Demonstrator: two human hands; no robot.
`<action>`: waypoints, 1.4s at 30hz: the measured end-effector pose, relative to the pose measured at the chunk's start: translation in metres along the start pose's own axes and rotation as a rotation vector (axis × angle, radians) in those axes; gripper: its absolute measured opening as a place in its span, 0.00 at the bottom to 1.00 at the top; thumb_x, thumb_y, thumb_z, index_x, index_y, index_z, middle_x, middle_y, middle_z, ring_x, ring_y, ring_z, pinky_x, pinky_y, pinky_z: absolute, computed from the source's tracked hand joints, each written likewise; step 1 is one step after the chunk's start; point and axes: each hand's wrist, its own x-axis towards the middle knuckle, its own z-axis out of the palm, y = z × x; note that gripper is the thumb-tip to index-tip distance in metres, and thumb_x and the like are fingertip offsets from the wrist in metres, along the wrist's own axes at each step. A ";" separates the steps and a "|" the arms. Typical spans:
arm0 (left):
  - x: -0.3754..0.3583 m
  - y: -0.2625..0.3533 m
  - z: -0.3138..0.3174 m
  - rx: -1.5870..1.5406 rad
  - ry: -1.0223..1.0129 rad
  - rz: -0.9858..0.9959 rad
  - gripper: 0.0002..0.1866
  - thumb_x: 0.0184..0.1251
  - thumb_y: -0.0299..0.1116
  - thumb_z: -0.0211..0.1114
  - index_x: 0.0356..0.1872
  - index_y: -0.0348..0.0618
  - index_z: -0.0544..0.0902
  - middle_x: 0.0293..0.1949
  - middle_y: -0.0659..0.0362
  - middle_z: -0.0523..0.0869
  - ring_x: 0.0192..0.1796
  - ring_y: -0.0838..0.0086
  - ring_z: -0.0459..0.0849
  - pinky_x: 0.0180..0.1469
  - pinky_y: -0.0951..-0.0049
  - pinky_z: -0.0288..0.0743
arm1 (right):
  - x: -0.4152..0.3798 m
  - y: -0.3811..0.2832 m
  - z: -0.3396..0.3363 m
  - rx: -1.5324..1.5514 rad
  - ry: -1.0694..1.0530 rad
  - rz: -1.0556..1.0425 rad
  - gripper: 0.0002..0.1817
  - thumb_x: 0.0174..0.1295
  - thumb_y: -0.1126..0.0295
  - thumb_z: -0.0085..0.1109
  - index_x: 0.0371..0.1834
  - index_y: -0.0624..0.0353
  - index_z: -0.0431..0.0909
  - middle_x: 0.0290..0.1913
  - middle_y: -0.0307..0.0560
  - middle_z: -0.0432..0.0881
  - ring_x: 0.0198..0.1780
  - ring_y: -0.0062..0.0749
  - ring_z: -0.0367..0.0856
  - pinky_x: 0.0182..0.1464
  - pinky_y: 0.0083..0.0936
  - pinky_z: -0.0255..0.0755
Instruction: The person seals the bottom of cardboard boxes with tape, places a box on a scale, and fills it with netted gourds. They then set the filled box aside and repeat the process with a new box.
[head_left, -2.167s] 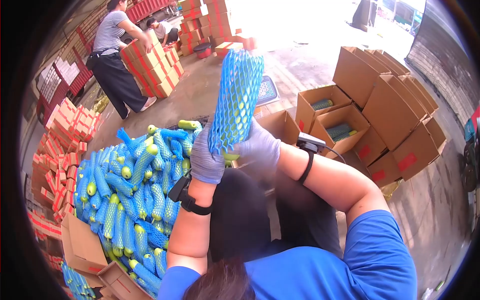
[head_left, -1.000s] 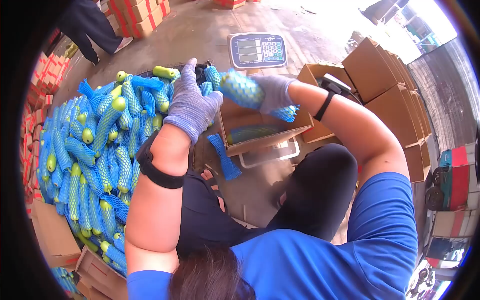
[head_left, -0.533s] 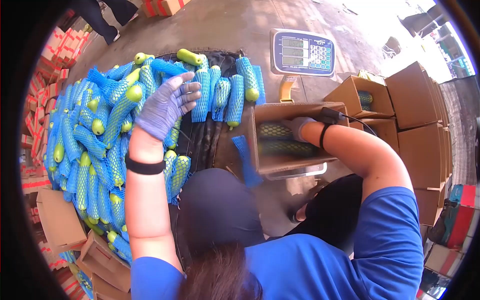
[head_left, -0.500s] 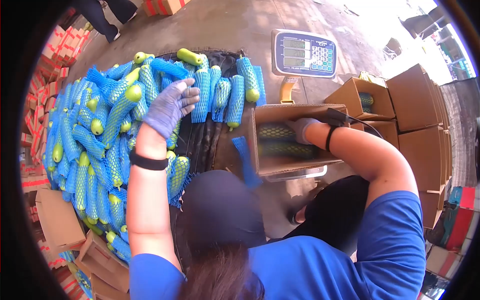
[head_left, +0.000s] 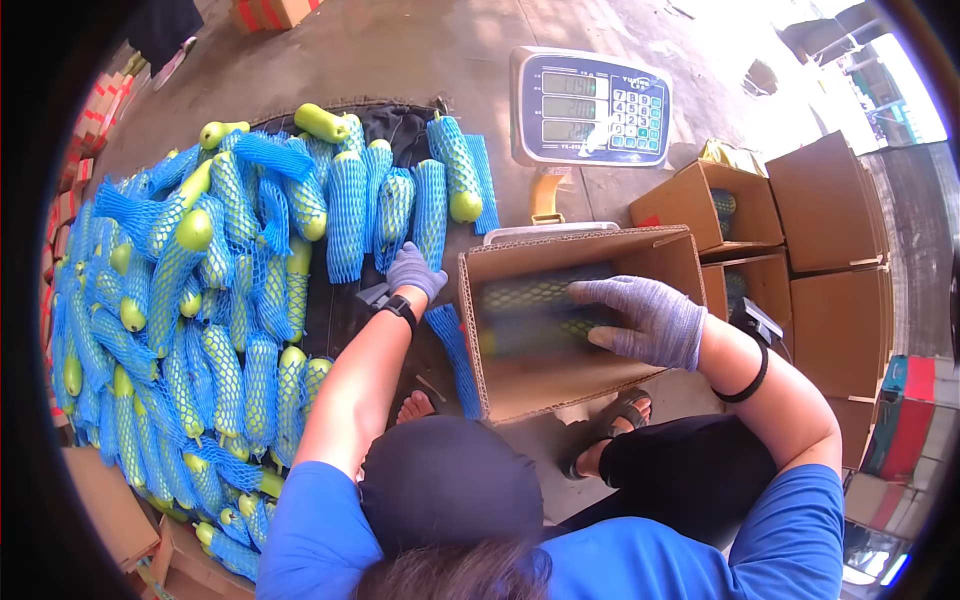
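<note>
My left hand (head_left: 415, 272), in a grey-purple glove, is closed round the lower end of a pale green gourd (head_left: 429, 208) in a blue foam net sleeve. This gourd lies in a row beside other sleeved gourds on black cloth. My right hand (head_left: 648, 320), also gloved, hovers at the opening of a cardboard box (head_left: 575, 385). Its thumb and fingers are apart and hold nothing. Inside the box, sleeved gourds (head_left: 540, 295) look blurred. An unfilled blue net sleeve (head_left: 452, 350) lies left of the box.
A large pile of sleeved gourds (head_left: 190, 330) covers the left side. The box sits on a scale, whose display (head_left: 590, 105) stands behind it. More cardboard boxes (head_left: 838, 320) are stacked at the right. Another person's leg (head_left: 165, 35) shows at the far left.
My left hand has come down from above the pile to the row's gourd. My right hand has drawn back from the gourds inside the box, and its fingers have opened. The view has shifted.
</note>
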 end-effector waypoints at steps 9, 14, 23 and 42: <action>-0.011 -0.067 -0.044 -1.684 -0.359 0.375 0.16 0.57 0.44 0.67 0.37 0.42 0.86 0.34 0.56 0.89 0.33 0.70 0.88 0.33 0.72 0.82 | -0.010 -0.010 -0.008 0.347 0.082 0.085 0.25 0.69 0.70 0.63 0.68 0.63 0.73 0.61 0.49 0.82 0.63 0.31 0.79 0.67 0.31 0.71; -0.118 -0.034 -0.133 -1.639 -0.024 0.906 0.43 0.52 0.41 0.66 0.72 0.38 0.66 0.62 0.52 0.80 0.59 0.69 0.81 0.63 0.66 0.75 | -0.006 -0.036 -0.012 0.564 0.229 0.046 0.39 0.65 0.66 0.70 0.76 0.61 0.62 0.68 0.51 0.76 0.71 0.33 0.72 0.74 0.33 0.63; -0.221 0.067 -0.197 -0.674 0.453 1.423 0.41 0.44 0.38 0.79 0.63 0.40 0.72 0.50 0.49 0.81 0.50 0.53 0.82 0.57 0.56 0.75 | 0.000 -0.101 -0.032 0.484 0.503 -0.210 0.50 0.45 0.47 0.81 0.67 0.66 0.69 0.59 0.54 0.79 0.61 0.41 0.78 0.65 0.37 0.71; 0.011 -0.077 -0.094 -0.200 0.307 -0.349 0.52 0.48 0.64 0.77 0.67 0.38 0.67 0.63 0.42 0.79 0.62 0.51 0.82 0.62 0.54 0.78 | 0.067 -0.051 0.038 -0.422 -0.676 0.421 0.38 0.56 0.57 0.72 0.67 0.63 0.68 0.63 0.62 0.78 0.64 0.52 0.79 0.63 0.39 0.74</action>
